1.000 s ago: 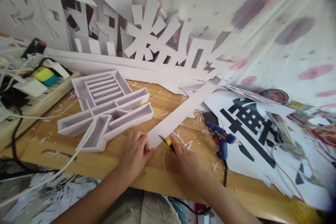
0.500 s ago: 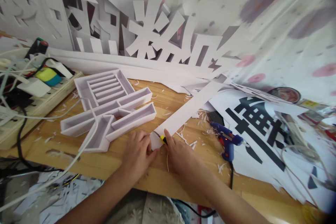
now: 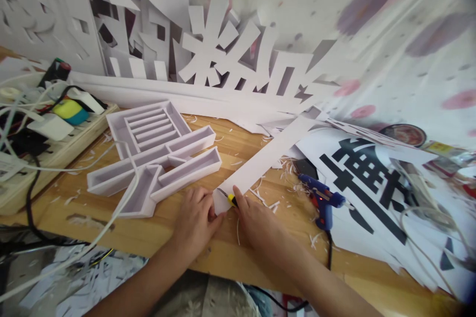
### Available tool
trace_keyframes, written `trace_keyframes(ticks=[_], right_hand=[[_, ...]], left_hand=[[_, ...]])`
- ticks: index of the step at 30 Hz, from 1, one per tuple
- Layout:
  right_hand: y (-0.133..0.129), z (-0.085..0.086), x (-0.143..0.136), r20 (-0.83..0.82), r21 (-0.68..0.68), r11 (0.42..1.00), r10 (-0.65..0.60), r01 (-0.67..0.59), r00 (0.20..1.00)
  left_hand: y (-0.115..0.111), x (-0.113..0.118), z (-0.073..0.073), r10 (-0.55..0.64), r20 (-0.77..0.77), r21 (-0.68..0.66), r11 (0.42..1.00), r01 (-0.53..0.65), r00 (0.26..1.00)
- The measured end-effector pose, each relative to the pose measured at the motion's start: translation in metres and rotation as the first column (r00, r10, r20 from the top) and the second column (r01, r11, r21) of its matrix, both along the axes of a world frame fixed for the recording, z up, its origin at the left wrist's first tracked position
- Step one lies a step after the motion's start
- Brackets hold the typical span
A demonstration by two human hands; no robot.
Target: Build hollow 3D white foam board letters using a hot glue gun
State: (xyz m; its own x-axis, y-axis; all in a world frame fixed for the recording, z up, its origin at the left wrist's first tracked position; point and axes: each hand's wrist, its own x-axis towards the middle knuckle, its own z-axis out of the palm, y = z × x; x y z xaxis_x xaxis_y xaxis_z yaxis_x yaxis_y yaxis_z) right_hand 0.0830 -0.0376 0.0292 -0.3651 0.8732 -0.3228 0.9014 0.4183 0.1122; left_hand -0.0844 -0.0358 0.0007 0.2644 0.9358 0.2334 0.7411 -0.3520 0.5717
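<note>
A long white foam-board strip [image 3: 266, 152] slants across the wooden table, its near end between my hands. My left hand [image 3: 195, 215] is closed at that end, thumb and fingers pinching its left edge. In my right hand [image 3: 256, 218] is a utility knife [image 3: 232, 200] with a yellow and black handle, mostly hidden by the fingers. Its thin blade lies across the strip close to the near end; how deep it goes I cannot tell. Left of my hands rests a hollow white character [image 3: 152, 156] built from upright strips.
A blue hot glue gun [image 3: 323, 198] lies at the right, beside paper printed with a black character [image 3: 366, 168]. Cut-out foam boards [image 3: 219, 54] lean at the back. At the left, a white cable [image 3: 136, 176] crosses the hollow character near a crowded power strip [image 3: 74, 141].
The view has tilted slightly, so most things sit a little lower. Both hands, the knife and the strip keep nearly the same places.
</note>
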Motion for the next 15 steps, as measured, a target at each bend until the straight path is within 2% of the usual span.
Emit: trace_keyframes(ticks=[10, 15], right_hand=[[0.001, 0.017, -0.016, 0.073, 0.016, 1.0, 0.003, -0.004, 0.997], [0.001, 0.018, -0.015, 0.071, 0.042, 0.998, 0.034, -0.038, 0.997]], left_hand=[[0.0, 0.0, 0.002, -0.03, 0.003, -0.006, 1.0, 0.03, 1.0], [-0.002, 0.0, 0.002, -0.021, -0.031, -0.003, 1.0, 0.021, 0.999]])
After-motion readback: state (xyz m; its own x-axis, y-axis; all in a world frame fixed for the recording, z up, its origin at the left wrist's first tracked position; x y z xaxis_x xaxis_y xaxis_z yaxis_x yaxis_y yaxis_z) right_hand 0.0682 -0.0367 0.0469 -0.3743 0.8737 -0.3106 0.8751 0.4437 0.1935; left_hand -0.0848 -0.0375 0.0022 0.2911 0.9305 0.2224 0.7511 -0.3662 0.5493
